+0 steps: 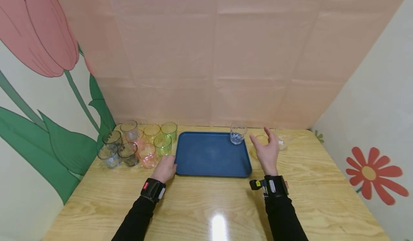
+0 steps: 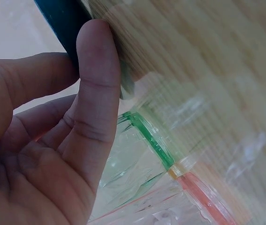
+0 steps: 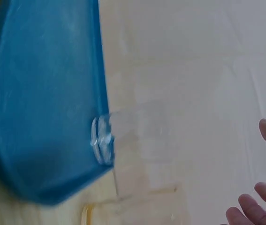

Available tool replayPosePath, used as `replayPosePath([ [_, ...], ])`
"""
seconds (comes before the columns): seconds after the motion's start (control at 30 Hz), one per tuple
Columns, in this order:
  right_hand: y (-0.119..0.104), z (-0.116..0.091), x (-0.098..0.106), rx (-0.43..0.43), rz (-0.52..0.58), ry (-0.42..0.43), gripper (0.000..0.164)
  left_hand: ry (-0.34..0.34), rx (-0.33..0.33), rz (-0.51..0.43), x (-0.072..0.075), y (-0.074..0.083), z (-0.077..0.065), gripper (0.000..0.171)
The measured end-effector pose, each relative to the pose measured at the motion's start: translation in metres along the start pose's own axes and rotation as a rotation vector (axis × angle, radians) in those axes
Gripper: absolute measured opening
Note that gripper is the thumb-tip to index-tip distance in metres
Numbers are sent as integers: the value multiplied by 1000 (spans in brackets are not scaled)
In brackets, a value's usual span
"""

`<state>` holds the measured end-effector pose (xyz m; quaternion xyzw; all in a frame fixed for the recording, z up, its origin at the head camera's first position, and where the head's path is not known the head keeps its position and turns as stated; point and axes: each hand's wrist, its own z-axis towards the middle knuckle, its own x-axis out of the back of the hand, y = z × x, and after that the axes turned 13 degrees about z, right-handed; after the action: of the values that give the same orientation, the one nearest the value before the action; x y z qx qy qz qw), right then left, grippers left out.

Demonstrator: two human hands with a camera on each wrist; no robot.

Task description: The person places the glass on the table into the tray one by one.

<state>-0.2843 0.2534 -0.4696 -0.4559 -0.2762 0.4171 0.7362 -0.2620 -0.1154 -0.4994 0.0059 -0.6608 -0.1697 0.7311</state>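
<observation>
A blue tray (image 1: 209,158) lies on the wooden table, with a clear glass (image 1: 237,135) standing at its far right corner. My left hand (image 1: 165,168) pinches the tray's near left edge; the left wrist view shows thumb and finger meeting at the dark blue rim (image 2: 60,28). Off the tray's right side, my right hand (image 1: 268,155) is raised with fingers and thumb spread wide, holding nothing. Partly behind it are a yellow glass (image 1: 262,139) and another clear glass (image 1: 282,145). In the right wrist view, the clear glass (image 3: 103,140) overlaps the tray corner.
Several coloured glasses crowd the table left of the tray: green (image 1: 162,146), yellow (image 1: 152,131), pink (image 1: 148,157) and grey (image 1: 128,157). A pink-covered wall (image 1: 209,72) rises behind the table, and white walls with painted flowers flank both sides.
</observation>
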Motion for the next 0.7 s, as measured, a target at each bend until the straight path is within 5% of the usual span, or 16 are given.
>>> replayPosePath([
  [0.37, 14, 5, 20, 2, 5, 72, 60, -1, -16, 8, 0, -2, 0, 6],
  [0.7, 26, 5, 35, -203, -228, -146, 105, 1, -9, 0, -2, -2, 1, 6],
])
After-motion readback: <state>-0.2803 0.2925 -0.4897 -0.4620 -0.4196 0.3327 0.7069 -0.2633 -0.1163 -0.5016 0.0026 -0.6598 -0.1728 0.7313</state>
